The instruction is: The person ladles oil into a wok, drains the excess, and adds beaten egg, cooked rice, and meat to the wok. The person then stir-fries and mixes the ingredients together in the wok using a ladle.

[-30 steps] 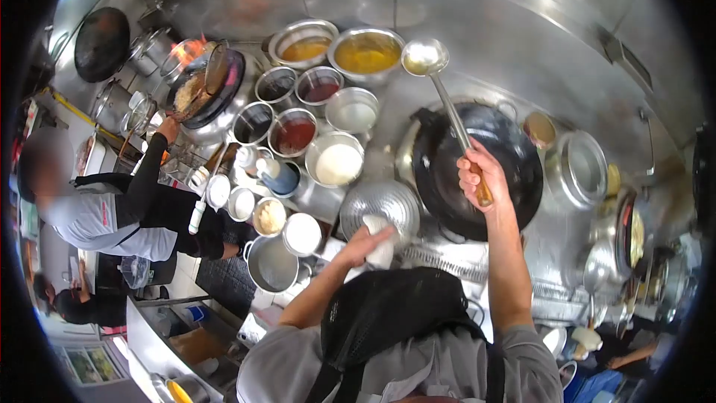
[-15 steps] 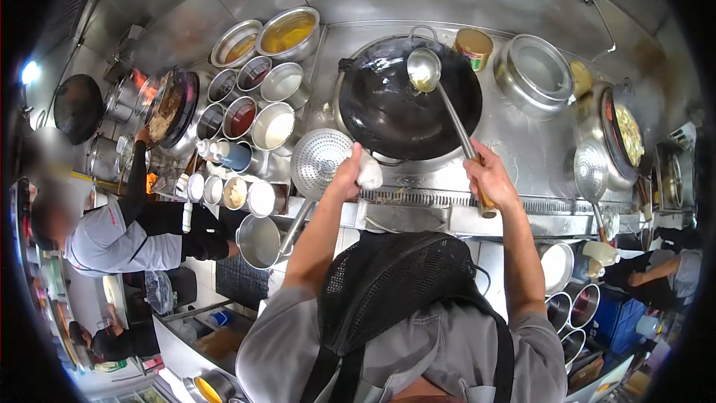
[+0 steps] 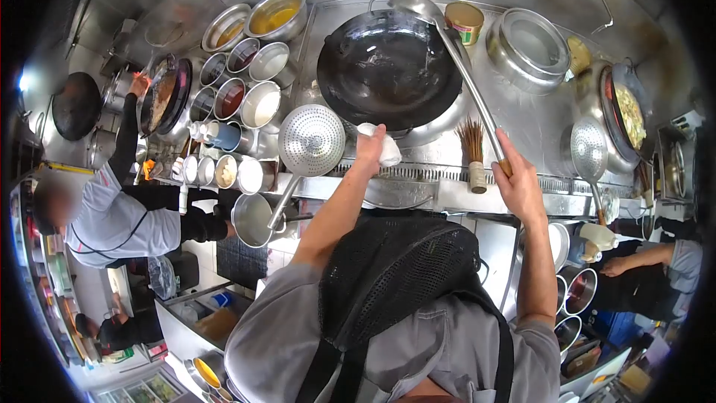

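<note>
My left hand [image 3: 371, 148] is closed around a folded white cloth [image 3: 389, 151] at the near edge of a large black wok [image 3: 388, 75]. Whether it also grips a wok handle is hidden. The wok has a wet, shiny inside. My right hand [image 3: 520, 183] is wrapped round the wooden handle of a long metal ladle [image 3: 471, 78]. The ladle's bowl reaches over the wok's far right rim, with its rounded back upward. Left of the wok lies a perforated strainer [image 3: 312, 140], and a bamboo wok brush [image 3: 473, 153] rests near my right hand.
Sauce pots [image 3: 230, 97] and oil bowls [image 3: 277, 15] crowd the left. Stacked metal pots [image 3: 531, 48] and a tin can [image 3: 464, 22] stand at the back right. Another strainer [image 3: 589, 149] lies farther right. A co-worker [image 3: 127, 216] cooks at a wok on the left.
My left hand has moved in to the wok's near edge with the cloth. The ladle's bowl has gone from inside the wok to its far rim and turned over. The brush now shows.
</note>
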`<state>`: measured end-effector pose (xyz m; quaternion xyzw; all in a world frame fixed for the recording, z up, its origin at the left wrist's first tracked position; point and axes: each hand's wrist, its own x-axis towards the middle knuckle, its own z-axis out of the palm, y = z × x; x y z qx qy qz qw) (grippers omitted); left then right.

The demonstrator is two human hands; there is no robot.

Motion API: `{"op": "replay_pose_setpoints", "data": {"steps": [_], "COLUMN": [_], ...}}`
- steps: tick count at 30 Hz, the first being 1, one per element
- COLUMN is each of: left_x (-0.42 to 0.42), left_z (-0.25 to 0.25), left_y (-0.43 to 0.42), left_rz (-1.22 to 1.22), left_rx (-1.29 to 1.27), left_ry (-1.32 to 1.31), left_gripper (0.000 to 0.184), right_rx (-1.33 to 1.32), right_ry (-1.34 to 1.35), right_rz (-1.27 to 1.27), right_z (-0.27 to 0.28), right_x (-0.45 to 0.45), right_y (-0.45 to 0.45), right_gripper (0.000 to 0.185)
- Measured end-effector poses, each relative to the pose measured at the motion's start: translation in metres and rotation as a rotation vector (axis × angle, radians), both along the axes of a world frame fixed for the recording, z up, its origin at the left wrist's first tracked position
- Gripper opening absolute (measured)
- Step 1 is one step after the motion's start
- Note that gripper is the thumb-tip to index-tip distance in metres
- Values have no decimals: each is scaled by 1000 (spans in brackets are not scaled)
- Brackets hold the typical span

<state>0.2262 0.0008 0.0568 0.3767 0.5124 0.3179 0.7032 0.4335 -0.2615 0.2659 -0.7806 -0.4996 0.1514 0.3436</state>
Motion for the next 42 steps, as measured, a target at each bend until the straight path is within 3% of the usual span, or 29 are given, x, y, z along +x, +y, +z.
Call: {"op": "replay_pose_setpoints", "data": {"steps": [9, 13, 17, 21, 24, 26, 29, 32, 33, 40, 42], "left_x": [-11, -41, -100, -177, -219, -234, -248, -245, -244, -249, -258], "left_z": [3, 15, 9, 21, 36, 31, -25, -57, -62, -58, -57], "left_y": [10, 3, 2, -6, -5, -4, -1, 7, 10, 27, 26], "left_rz": [-60, -147, -160, -211, -267, -249, -344, -567, -652, -656, -649], "left_rx": [-238, -141, -16, 118, 117, 104, 43, 267, 377, 511, 627], "left_ry": [-130, -163, -36, 27, -28, -9, -125, 137, 262, 183, 175], "left_gripper": [29, 40, 58, 73, 89, 78, 73, 75, 76, 82, 74], "right_rx": [-165, -191, 102, 152, 131, 138, 98, 34, 9, -135, -155], "right_ry": [-257, 94, 554, 420, 539, 613, 728, 770, 783, 737, 721], "right_rz": [34, -16, -21, 12, 79, 120, 196, 194, 198, 173, 155], "right_z": [-73, -51, -46, -36, -17, -22, -36, -38, -40, -61, -65], "right_x": [23, -4, -31, -56, -93, -112, -135, -170, -180, -224, -230], "right_y": [-21, 11, 62, 149, 214, 265, 348, 430, 454, 558, 571], "right_gripper": [67, 66, 66, 70, 66, 61, 64, 69, 69, 74, 75]}}
